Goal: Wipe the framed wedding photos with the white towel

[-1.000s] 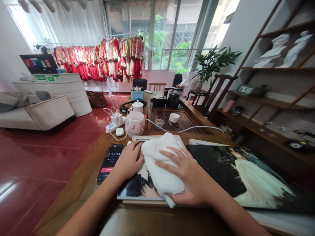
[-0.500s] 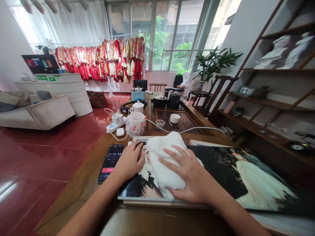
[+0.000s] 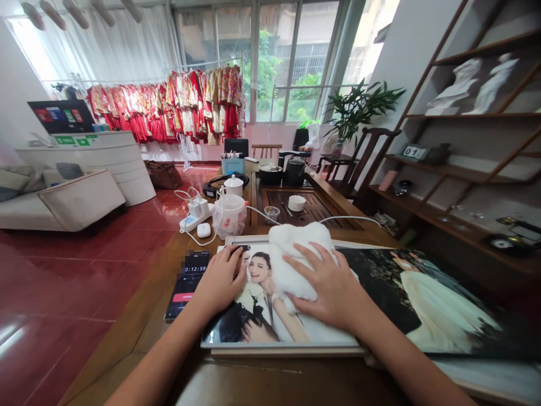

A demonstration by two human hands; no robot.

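A white fluffy cloth (image 3: 298,262) lies bunched on the glass of a framed wedding photo (image 3: 270,299), under my right hand (image 3: 325,285), which presses down and holds it. My left hand (image 3: 222,276) rests flat on the photo's left part, touching only the picture and its frame. A larger dark photo panel (image 3: 439,299) lies to the right, partly under the frame's edge. A smartphone (image 3: 186,285) showing a timer lies just left of my left hand.
The wooden table (image 3: 143,304) holds a power strip (image 3: 196,214) with cables, an earbud case (image 3: 203,229), and a plastic-wrapped jug (image 3: 230,217). A tea tray (image 3: 296,208) stands beyond. Shelves (image 3: 460,158) rise at right, and the red-tiled floor (image 3: 63,282) lies left.
The cloth has slid up and to the right across the photo with my right hand, uncovering the couple's faces and more of the picture. My left hand stays about in place.
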